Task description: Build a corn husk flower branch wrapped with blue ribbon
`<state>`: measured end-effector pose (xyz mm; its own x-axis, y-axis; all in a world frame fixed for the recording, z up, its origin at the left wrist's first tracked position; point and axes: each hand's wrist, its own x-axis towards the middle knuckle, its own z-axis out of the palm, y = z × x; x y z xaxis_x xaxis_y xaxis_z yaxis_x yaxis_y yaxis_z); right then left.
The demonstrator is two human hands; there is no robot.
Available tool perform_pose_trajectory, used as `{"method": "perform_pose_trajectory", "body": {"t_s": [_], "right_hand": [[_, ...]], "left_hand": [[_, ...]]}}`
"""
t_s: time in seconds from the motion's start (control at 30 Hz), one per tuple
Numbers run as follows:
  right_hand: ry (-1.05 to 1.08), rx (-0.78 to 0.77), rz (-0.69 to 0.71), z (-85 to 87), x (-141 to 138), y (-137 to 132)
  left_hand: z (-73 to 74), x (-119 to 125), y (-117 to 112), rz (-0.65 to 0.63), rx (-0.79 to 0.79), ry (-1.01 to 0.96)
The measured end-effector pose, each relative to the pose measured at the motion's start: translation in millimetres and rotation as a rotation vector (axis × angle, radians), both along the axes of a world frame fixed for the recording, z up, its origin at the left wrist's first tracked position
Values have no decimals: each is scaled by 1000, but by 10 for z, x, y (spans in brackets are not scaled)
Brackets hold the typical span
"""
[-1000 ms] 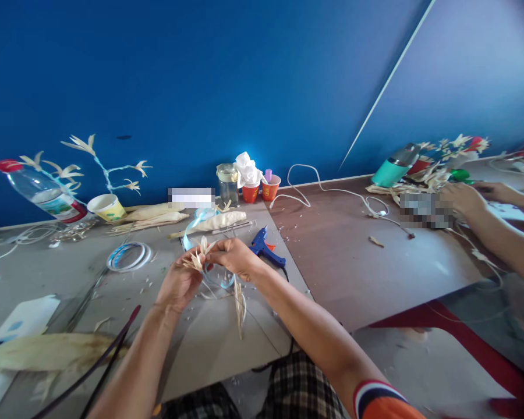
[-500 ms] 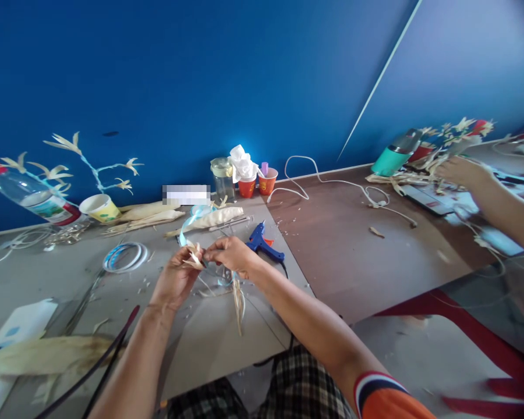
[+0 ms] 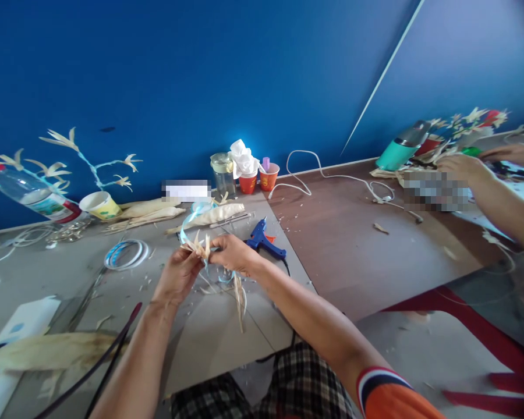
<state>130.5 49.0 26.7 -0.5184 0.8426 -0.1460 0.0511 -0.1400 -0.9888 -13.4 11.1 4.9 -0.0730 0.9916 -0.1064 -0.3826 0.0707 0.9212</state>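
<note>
My left hand point(image 3: 179, 278) and right hand point(image 3: 234, 255) meet above the grey counter point(image 3: 209, 343), each grip pinched on a small pale dried-leaf flower point(image 3: 197, 247). A blue plastic glue gun point(image 3: 262, 240) lies nearby.

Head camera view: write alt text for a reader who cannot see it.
A left hand and right hand together pinch a small husk flower trailing pale blue ribbon above a littered grey table. A blue glue gun lies just beyond; another person's hand is at far right.

husk flower point(image 3: 197, 247) lifted slightly, petals now up, co-worker's second hand point(image 3: 509, 152) reappeared
</note>
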Motion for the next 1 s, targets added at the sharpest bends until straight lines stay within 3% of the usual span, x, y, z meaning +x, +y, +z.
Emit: {"method": "perform_pose_trajectory", "body": {"t_s": [0.2, 0.5, 0.8, 1.0], "right_hand": [[7, -22, 41, 4, -10, -18], [118, -154, -53, 94, -35, -13], [129, -122, -90, 149, 3, -25], [78, 10, -66, 19, 5, 15]], "left_hand": [[-32, 7, -6, -1, -58, -73], [38, 50, -47, -58, -3, -235], [-9, 12, -37, -70, -51, -149], [-10, 13, -25, -54, -72, -131]]}}
